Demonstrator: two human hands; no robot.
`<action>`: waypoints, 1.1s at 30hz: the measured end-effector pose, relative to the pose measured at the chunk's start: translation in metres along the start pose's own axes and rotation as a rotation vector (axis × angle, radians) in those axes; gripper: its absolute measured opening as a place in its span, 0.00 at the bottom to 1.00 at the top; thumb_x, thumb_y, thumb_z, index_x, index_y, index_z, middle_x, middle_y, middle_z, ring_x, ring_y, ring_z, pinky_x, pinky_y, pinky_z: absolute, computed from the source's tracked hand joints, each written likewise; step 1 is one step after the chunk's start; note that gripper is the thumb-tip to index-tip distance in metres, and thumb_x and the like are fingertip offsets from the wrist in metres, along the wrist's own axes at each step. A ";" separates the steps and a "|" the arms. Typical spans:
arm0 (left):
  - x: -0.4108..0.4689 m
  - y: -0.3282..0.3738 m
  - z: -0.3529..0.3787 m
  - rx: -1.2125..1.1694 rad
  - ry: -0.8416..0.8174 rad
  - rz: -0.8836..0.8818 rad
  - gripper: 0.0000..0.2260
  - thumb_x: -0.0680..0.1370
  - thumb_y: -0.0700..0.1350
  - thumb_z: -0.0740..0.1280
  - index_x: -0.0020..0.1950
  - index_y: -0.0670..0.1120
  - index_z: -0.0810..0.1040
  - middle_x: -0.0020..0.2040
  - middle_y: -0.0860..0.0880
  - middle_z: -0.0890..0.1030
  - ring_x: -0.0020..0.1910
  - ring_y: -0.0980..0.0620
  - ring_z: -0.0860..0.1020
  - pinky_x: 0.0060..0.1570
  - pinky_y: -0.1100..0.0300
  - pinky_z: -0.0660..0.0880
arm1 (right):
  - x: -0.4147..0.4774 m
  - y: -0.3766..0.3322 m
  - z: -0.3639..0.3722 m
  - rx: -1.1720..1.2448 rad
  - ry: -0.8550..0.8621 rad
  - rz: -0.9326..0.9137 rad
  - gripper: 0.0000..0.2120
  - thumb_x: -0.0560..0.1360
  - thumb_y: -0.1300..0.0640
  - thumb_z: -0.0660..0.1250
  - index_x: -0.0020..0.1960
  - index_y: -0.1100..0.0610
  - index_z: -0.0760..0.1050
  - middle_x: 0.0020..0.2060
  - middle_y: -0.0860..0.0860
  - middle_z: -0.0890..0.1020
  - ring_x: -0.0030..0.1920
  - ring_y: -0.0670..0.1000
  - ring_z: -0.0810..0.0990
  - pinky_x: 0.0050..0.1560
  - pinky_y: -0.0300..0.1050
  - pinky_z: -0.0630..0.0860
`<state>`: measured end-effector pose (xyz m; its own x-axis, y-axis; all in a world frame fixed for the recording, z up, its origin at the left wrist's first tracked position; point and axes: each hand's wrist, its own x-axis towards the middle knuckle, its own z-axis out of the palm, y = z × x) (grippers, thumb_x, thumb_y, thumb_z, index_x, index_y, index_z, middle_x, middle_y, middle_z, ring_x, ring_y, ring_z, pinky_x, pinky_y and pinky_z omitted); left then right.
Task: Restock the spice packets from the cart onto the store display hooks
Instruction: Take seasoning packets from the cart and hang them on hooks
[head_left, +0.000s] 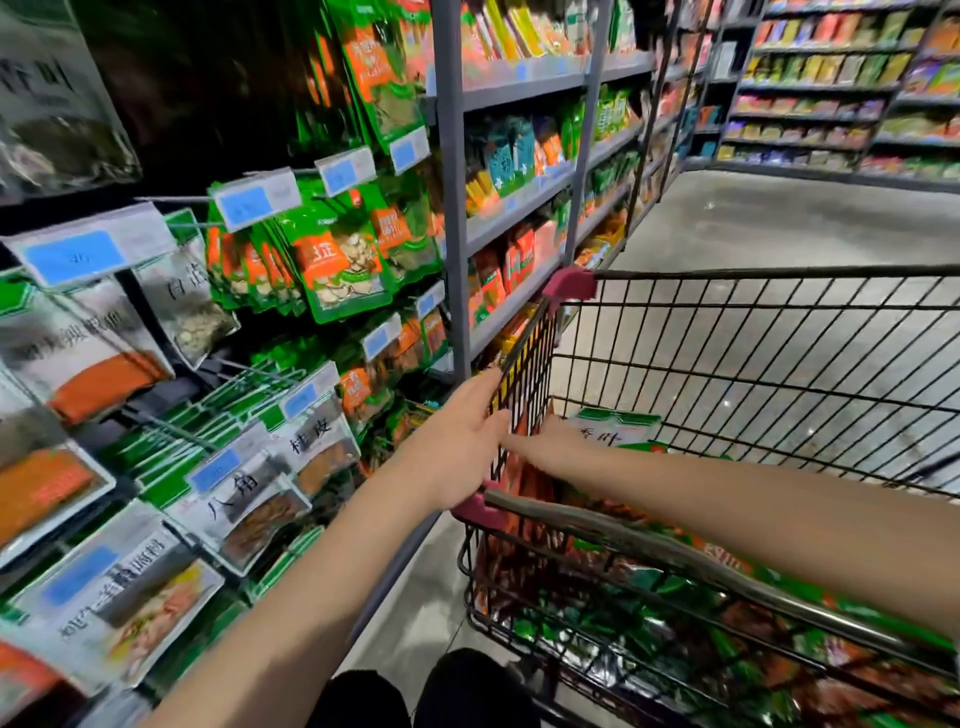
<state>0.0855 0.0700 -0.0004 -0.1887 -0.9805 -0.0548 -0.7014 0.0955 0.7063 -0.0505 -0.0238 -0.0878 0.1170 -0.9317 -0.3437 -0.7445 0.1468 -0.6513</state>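
Fingers (491, 387) of left hand (457, 447) clasp cart (727, 273) on grey aisle floor (779, 218); those of right hand (545, 447) unclear.

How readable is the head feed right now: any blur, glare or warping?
Head view: hanging packets at lower left smear with blur; the wide-angle lens skews the shelf post; the floor shows soft glare; the upper left is nearly black; left hand and cart rim look fairly sharp.
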 end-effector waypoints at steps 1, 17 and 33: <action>-0.001 0.001 0.000 -0.014 0.003 -0.011 0.24 0.84 0.51 0.51 0.79 0.53 0.47 0.79 0.57 0.47 0.77 0.59 0.49 0.65 0.69 0.47 | 0.001 -0.003 0.000 -0.003 0.001 0.032 0.24 0.74 0.40 0.65 0.53 0.60 0.68 0.37 0.52 0.73 0.34 0.49 0.72 0.32 0.41 0.67; -0.008 0.008 0.000 0.037 0.014 -0.057 0.27 0.83 0.54 0.52 0.79 0.54 0.45 0.79 0.52 0.52 0.76 0.53 0.56 0.71 0.58 0.56 | -0.037 0.023 -0.062 0.044 0.279 -0.120 0.16 0.76 0.62 0.64 0.64 0.59 0.72 0.56 0.57 0.79 0.54 0.56 0.77 0.48 0.41 0.71; 0.028 0.072 0.026 -0.552 -0.025 -0.038 0.33 0.71 0.62 0.71 0.68 0.44 0.71 0.62 0.48 0.80 0.56 0.53 0.80 0.59 0.59 0.75 | -0.151 0.026 -0.184 0.574 0.334 -0.429 0.10 0.75 0.66 0.67 0.55 0.56 0.75 0.44 0.49 0.84 0.40 0.44 0.84 0.41 0.38 0.80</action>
<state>0.0117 0.0542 0.0308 -0.1908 -0.9766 -0.0995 -0.2452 -0.0507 0.9681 -0.2087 0.0591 0.0717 0.0459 -0.9829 0.1782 -0.2127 -0.1839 -0.9597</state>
